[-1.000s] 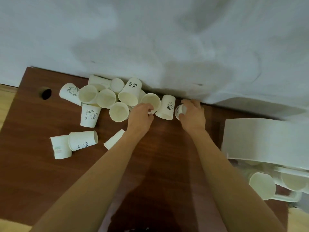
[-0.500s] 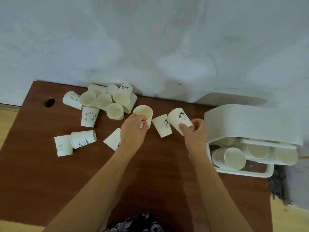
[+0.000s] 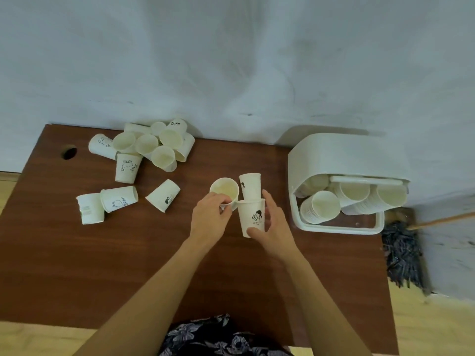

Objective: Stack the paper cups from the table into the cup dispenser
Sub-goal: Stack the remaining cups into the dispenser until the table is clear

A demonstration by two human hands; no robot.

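My left hand [image 3: 209, 220] pinches a white paper cup [image 3: 224, 191] by its lower part, its mouth tilted up toward me. My right hand [image 3: 273, 224] grips an upright cup with a girl drawing [image 3: 250, 214]. Another cup [image 3: 250, 186] stands just behind it, touching it or tucked into it; I cannot tell which. The white cup dispenser [image 3: 341, 155] lies on the table at the right, its open front holding several stacks of cups [image 3: 320, 206]. A heap of loose cups [image 3: 154, 145] lies at the table's back left.
Three more cups [image 3: 164, 195] [image 3: 119, 199] [image 3: 90, 208] lie on their sides left of my hands. The brown table [image 3: 77, 265] has a cable hole [image 3: 69, 152] near its left edge. A white cloth-covered wall stands behind. A dark mop head [image 3: 403, 253] rests beyond the table's right edge.
Both hands have drawn their cups from the back of the table toward me and the middle. The right hand's cup now stands upright, close to the left hand's cup.
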